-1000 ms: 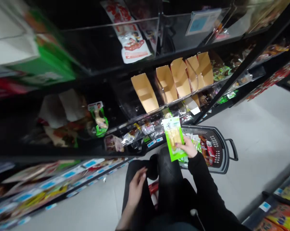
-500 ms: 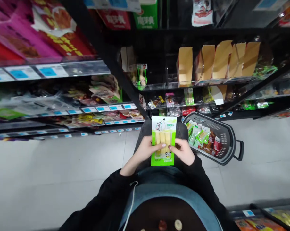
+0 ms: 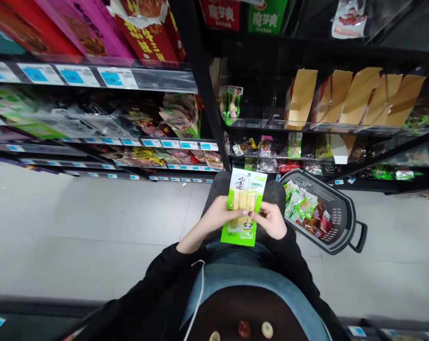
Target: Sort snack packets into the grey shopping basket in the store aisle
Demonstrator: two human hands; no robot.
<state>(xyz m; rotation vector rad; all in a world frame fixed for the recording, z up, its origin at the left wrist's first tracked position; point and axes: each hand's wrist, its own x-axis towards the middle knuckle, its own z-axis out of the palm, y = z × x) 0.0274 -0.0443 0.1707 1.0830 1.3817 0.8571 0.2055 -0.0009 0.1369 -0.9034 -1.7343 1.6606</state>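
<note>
A green and white snack packet (image 3: 243,189) with pale yellow sticks behind a clear window is held up above my lap, a panda printed near its lower end. My left hand (image 3: 221,215) grips its left edge, thumb laid across the front. On the opposite edge my right hand (image 3: 271,220) is closed the same way, its thumb almost meeting the left one. The fingers behind the packet are hidden. To the right on the floor stands a grey shopping basket (image 3: 342,208) holding several green and reddish-brown snack packets (image 3: 306,207).
Black shelving (image 3: 207,90) with packaged snacks rises in front and to the left. Several opened cardboard boxes (image 3: 369,97) line a middle shelf at right. Pale floor tiles (image 3: 139,227) lie around me, and another shelf edge (image 3: 36,312) runs behind.
The view has shifted, so the shelves appear farther right. The packet has tilted slightly, its top leaning right. Both hands keep their hold on it.
</note>
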